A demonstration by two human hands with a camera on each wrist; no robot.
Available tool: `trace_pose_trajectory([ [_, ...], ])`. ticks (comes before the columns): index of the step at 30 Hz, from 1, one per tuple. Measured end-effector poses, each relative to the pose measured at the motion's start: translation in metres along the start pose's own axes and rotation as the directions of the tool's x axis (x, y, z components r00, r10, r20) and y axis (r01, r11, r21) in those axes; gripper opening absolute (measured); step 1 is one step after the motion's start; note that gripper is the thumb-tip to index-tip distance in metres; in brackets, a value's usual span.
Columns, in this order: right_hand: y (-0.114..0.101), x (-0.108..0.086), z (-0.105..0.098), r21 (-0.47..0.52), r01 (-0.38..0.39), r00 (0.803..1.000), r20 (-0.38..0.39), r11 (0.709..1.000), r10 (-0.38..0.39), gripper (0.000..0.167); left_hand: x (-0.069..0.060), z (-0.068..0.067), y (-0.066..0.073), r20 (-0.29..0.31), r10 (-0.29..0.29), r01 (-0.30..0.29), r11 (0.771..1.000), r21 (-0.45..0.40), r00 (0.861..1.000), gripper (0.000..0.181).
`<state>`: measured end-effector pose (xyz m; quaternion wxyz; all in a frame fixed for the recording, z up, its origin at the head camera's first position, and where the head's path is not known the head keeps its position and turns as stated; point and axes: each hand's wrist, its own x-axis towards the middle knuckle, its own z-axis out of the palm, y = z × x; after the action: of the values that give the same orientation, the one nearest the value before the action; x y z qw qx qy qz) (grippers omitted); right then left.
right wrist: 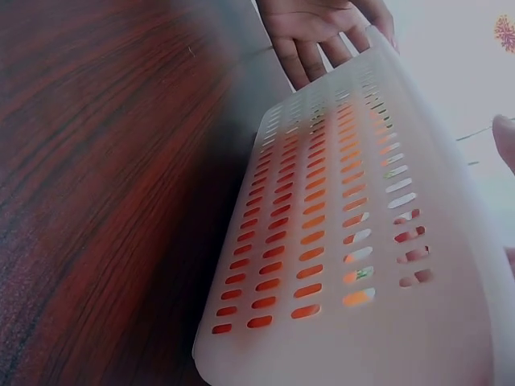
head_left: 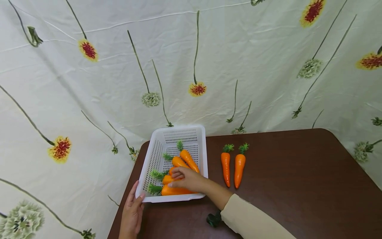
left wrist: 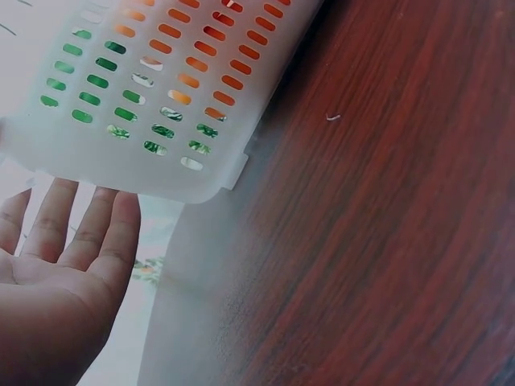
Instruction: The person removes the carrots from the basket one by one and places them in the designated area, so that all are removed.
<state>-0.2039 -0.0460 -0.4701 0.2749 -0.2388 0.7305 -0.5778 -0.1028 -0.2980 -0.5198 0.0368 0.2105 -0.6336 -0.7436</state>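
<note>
A white perforated plastic basket [head_left: 206, 156] holds several orange toy carrots [head_left: 189, 160] with green leafy tops. My left hand [head_left: 132, 210] grips its near left corner, thumb on the rim; in the left wrist view, the left hand's fingers [left wrist: 105, 233] reach against the basket wall [left wrist: 121, 173] from outside. Over the carrots in the near part of the basket is my right hand [head_left: 191, 181], its fingers loosely bent and parted from the thumb, with nothing visibly held. The right hand partly hides the carrots beneath. Only its fingertips [right wrist: 505, 141] show in the right wrist view, above the rim.
Two more carrots [head_left: 225, 169] lie side by side on the dark brown table [head_left: 283, 172], right of the basket. A small black object [head_left: 213, 219] sits near the right sleeve. Behind the table hangs a white flower-patterned cloth [head_left: 173, 59].
</note>
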Motion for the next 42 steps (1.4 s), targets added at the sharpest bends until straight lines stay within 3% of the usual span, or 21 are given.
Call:
trace_pose_trajectory([
  [13,0.001,0.006,0.001,-0.046,-0.086,0.989,0.117,0.995,0.091,0.068,-0.001,-0.001,-0.001,0.017,0.022,-0.022,0.999,-0.025,1.0,0.063],
  [20,0.002,0.006,-0.001,-0.058,-0.118,0.971,0.2,0.991,0.127,0.077,-0.002,-0.001,-0.002,0.015,0.028,-0.028,0.999,-0.026,0.999,0.063],
  [25,0.003,0.01,0.0,-0.134,-0.121,0.959,0.242,0.984,0.15,0.082,-0.002,-0.002,-0.003,0.021,0.036,-0.035,0.999,-0.029,0.999,0.061],
  [36,0.002,0.012,0.001,-0.294,-0.121,0.942,0.266,0.948,0.203,0.087,-0.001,-0.003,-0.006,0.037,0.068,-0.067,0.997,-0.029,0.997,0.062],
  [42,0.001,0.012,0.002,-0.357,-0.117,0.944,0.249,0.927,0.215,0.088,-0.002,-0.002,-0.006,0.035,0.071,-0.07,0.997,-0.035,0.997,0.061],
])
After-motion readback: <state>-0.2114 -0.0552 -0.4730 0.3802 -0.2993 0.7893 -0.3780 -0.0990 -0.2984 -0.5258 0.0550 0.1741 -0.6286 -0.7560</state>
